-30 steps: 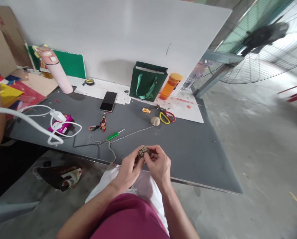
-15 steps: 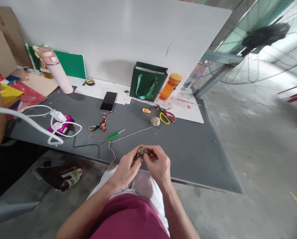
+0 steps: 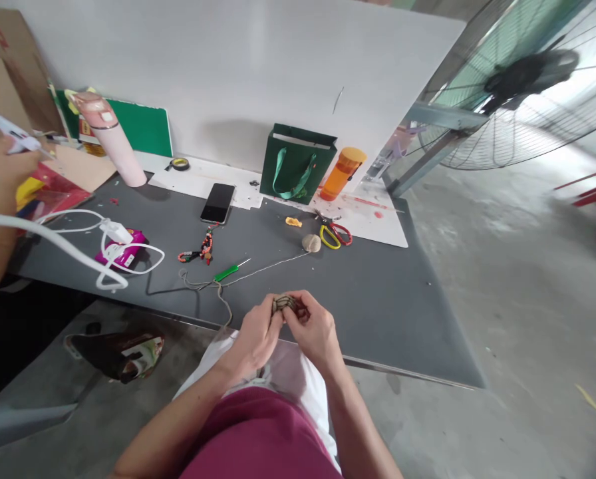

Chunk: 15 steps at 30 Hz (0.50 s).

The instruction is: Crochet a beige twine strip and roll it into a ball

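My left hand [image 3: 257,329] and my right hand [image 3: 312,327] meet at the table's front edge, above my lap. Between their fingertips they pinch a small beige and dark striped yarn piece [image 3: 284,303]; fingers cover much of it. Beyond it lies a green-handled crochet hook [image 3: 227,273] with its thin metal shaft pointing to the right. Loose beige yarn [image 3: 224,303] loops around the hook and trails over the table edge beside my left hand. A strand runs right to a small beige yarn ball [image 3: 311,243], next to scissors [image 3: 336,235] with yellow and red handles.
On the grey table [image 3: 378,299] are a phone [image 3: 218,203] with a beaded strap, a pink bottle [image 3: 113,140], a green paper bag [image 3: 297,163], an orange bottle [image 3: 342,174] and a cabled purple box [image 3: 123,249]. At left, another person's hand [image 3: 8,169] holds a white glue gun [image 3: 16,135].
The striped yarn piece has turned slightly between my fingers, and both hands have shifted a little. At left, the other person's hand has come into view with the glue gun.
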Each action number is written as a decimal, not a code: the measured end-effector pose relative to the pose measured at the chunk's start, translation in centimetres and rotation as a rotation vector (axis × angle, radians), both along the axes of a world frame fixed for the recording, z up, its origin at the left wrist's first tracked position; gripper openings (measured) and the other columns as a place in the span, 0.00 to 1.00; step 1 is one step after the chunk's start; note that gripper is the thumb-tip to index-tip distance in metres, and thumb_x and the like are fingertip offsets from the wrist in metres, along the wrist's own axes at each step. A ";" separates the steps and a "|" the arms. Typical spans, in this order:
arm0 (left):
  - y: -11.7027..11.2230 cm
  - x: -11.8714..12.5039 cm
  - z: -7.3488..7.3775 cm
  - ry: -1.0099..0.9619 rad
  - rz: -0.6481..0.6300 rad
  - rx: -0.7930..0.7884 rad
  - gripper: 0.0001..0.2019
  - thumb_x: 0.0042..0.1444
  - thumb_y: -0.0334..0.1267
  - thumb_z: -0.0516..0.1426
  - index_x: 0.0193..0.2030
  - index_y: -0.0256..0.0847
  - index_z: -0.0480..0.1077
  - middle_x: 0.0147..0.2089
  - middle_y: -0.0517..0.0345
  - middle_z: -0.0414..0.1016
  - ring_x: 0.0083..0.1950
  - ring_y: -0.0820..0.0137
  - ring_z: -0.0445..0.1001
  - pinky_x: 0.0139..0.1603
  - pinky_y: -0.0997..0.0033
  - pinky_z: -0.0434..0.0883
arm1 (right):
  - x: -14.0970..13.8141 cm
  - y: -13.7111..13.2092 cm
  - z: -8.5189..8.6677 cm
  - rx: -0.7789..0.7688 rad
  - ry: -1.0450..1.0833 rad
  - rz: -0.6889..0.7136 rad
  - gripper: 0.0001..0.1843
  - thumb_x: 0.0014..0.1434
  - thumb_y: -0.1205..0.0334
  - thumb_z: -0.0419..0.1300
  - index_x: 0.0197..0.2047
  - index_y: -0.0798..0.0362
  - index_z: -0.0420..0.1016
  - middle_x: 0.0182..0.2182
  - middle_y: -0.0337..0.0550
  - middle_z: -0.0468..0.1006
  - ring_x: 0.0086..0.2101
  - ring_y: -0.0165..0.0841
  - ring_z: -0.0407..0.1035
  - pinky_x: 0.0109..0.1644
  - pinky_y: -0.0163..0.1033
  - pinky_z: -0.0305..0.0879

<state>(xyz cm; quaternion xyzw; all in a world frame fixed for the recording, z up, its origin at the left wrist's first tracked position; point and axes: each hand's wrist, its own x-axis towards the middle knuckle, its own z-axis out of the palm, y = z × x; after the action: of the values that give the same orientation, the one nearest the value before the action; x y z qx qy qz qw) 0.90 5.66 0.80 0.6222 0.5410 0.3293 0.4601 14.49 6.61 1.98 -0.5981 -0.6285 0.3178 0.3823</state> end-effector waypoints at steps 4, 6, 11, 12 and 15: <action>0.4 -0.5 0.1 0.001 -0.040 -0.025 0.08 0.64 0.34 0.47 0.38 0.44 0.65 0.31 0.57 0.73 0.33 0.64 0.72 0.38 0.66 0.66 | 0.0 -0.1 0.1 0.106 -0.119 0.029 0.14 0.52 0.63 0.56 0.39 0.51 0.81 0.31 0.42 0.80 0.26 0.32 0.72 0.33 0.35 0.71; 0.4 -0.6 0.2 -0.018 -0.044 -0.032 0.08 0.65 0.35 0.46 0.41 0.44 0.65 0.34 0.57 0.74 0.35 0.65 0.73 0.38 0.67 0.67 | 0.0 0.0 0.0 0.090 -0.086 -0.003 0.11 0.53 0.63 0.56 0.35 0.50 0.80 0.28 0.41 0.79 0.25 0.31 0.72 0.32 0.35 0.70; 0.1 -0.5 0.4 -0.023 -0.026 -0.037 0.07 0.66 0.39 0.46 0.40 0.44 0.63 0.35 0.56 0.74 0.36 0.65 0.72 0.39 0.68 0.66 | -0.1 0.1 0.0 -0.044 0.049 -0.082 0.08 0.52 0.59 0.58 0.32 0.51 0.78 0.23 0.38 0.80 0.21 0.30 0.70 0.27 0.34 0.69; 0.1 -0.6 0.4 -0.016 -0.025 -0.036 0.07 0.66 0.39 0.46 0.40 0.44 0.63 0.35 0.56 0.73 0.35 0.65 0.72 0.39 0.67 0.65 | -0.1 0.2 0.0 -0.070 0.071 -0.069 0.08 0.52 0.58 0.58 0.32 0.51 0.78 0.23 0.38 0.81 0.21 0.30 0.70 0.26 0.34 0.68; 0.2 -0.8 0.5 0.005 -0.036 -0.030 0.06 0.65 0.36 0.46 0.39 0.44 0.63 0.34 0.57 0.72 0.35 0.64 0.71 0.39 0.66 0.64 | 0.3 0.3 0.1 -0.126 0.108 -0.010 0.08 0.51 0.57 0.59 0.32 0.51 0.77 0.24 0.39 0.82 0.21 0.31 0.72 0.26 0.33 0.69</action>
<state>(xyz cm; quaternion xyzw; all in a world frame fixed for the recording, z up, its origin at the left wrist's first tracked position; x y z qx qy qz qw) 0.14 5.90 1.33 0.6256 0.5358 0.3115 0.4738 14.77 6.91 2.10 -0.6062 -0.5828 0.3866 0.3786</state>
